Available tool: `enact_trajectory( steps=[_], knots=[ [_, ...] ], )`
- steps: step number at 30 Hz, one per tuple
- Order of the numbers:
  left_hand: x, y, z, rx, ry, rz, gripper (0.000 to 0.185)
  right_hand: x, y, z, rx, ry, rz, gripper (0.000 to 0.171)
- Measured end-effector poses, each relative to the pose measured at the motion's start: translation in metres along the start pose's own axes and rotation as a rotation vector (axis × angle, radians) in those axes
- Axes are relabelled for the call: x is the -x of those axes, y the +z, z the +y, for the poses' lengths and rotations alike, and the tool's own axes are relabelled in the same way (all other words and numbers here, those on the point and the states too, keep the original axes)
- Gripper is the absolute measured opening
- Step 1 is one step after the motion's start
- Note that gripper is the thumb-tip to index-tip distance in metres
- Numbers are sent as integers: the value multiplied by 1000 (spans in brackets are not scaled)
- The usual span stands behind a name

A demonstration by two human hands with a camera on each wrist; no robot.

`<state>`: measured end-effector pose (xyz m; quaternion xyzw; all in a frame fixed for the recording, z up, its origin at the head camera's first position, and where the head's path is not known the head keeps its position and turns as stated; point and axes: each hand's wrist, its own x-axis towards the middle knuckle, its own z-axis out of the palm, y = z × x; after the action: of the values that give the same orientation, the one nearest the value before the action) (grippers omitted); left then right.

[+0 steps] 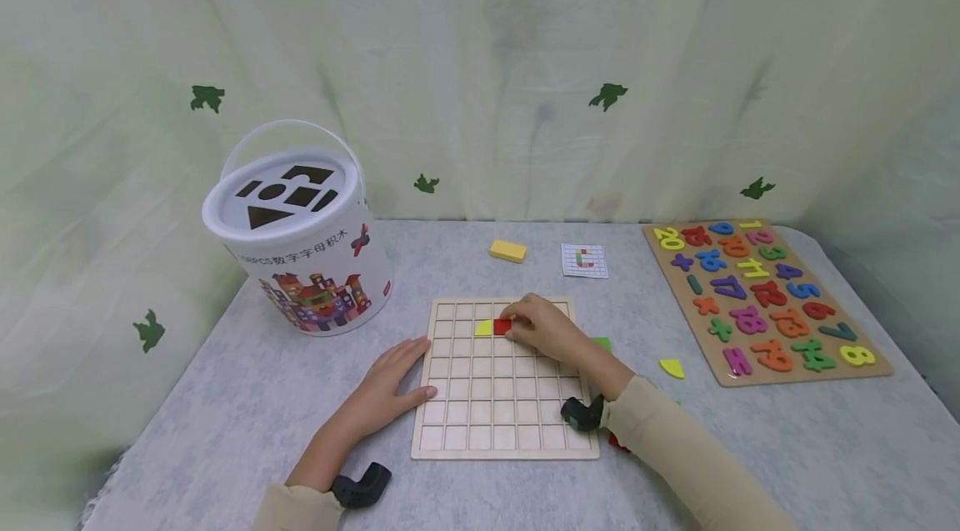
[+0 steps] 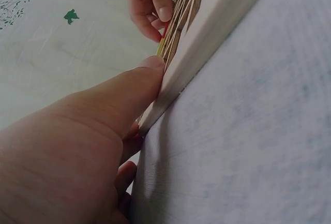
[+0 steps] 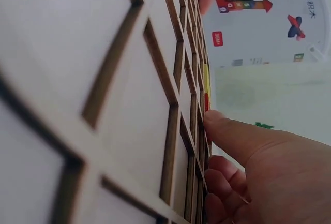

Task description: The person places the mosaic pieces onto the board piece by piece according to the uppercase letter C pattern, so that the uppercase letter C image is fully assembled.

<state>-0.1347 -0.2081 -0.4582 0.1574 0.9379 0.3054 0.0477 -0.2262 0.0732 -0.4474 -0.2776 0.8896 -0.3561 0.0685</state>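
A wooden grid board [image 1: 457, 413] lies flat on the table. My left hand [image 1: 386, 388] rests against its left edge, fingers extended and thumb at the rim; in the left wrist view the thumb [image 2: 121, 97] overlaps the board's side. Over the upper part of the grid, my right hand [image 1: 551, 333] pinches a red square tile [image 1: 501, 328] between thumb and index finger. That tile sits in a grid cell, right beside a yellow quarter-circle tile [image 1: 483, 328]. In the right wrist view the thumb tip touches the red tile [image 3: 206, 101].
Right of the board lie a green piece [image 1: 602, 343], a yellow quarter-circle [image 1: 672, 368] and a partly hidden red piece [image 1: 617, 443]. Behind are a yellow block [image 1: 507, 251] and a pattern card [image 1: 584, 261]. A lidded bucket [image 1: 300, 243] stands left; a number puzzle board [image 1: 693, 331] lies right.
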Motion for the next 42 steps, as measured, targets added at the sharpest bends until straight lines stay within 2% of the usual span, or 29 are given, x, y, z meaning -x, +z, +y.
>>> enact_trajectory(
  steps=[5,10,15,20,27,32,38,42],
  knots=[
    [0,-1,0,3,-7,-1,76,2,-3,-3,-3,9,-42,28],
    [0,0,0,6,-17,-4,76,8,-11,-8,-35,43,-82,42],
    [0,1,0,5,-12,-4,76,22,-29,-11,-63,74,-29,47],
    [0,0,1,8,-9,1,75,44,-53,-11,-12,43,77,50],
    [0,0,0,17,-9,-1,75,85,-76,7,65,75,168,53],
    [0,0,0,14,-8,1,75,114,-79,23,100,123,173,51],
    [0,1,0,17,-5,0,76,142,-79,38,160,240,152,50],
    [0,0,-1,15,-4,3,76,154,-80,48,189,260,152,48]
  ],
)
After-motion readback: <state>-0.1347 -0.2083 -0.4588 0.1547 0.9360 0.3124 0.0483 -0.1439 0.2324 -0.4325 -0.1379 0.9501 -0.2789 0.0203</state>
